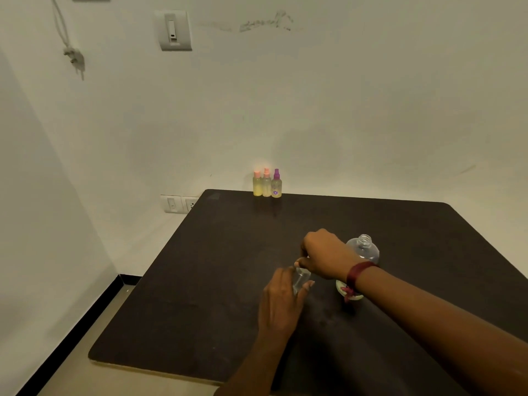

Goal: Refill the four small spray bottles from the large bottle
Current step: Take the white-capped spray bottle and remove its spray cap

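Note:
On the dark table (200, 281), my left hand (281, 302) grips a small clear spray bottle (301, 280) round its body. My right hand (323, 255) is curled over the top of that bottle, fingers pinching at its neck; the cap itself is hidden under the fingers. The large clear bottle (364, 248) stands just right of my right hand with its neck uncapped. Its base is hidden behind my right wrist. Three small spray bottles stand in a row at the table's far edge: two with pink caps (257, 184) (266, 183) and one with a purple cap (276, 184), all holding yellowish liquid.
A pale round object (341, 287) lies on the table, partly hidden under my right wrist. The wall is close behind the far edge, with sockets (178, 204) low on the left. The floor lies beyond the table's left and front edges.

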